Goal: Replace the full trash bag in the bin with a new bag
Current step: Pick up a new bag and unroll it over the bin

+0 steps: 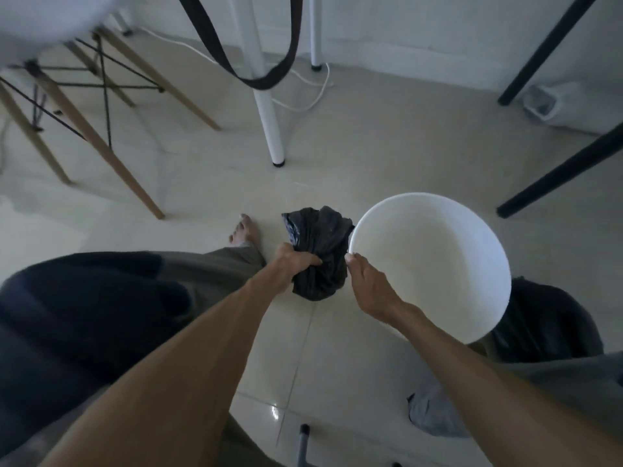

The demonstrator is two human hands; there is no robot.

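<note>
A round white bin (435, 264) stands on the tiled floor at centre right, its inside bare and white. Just left of its rim, my left hand (291, 264) grips a bunched-up black trash bag (320, 244) that hangs above the floor. My right hand (367, 284) holds the bin's near-left rim, thumb over the edge, close beside the bag. A second dark bag (542, 321), bulky and full, sits on the floor behind the bin at the right, partly hidden by it.
A wooden-legged chair (101, 106) stands at the left, a white table leg (269, 106) at centre back, black legs (559, 176) at the right. A white cable (313, 96) lies by the wall. My bare foot (244, 230) is left of the bag.
</note>
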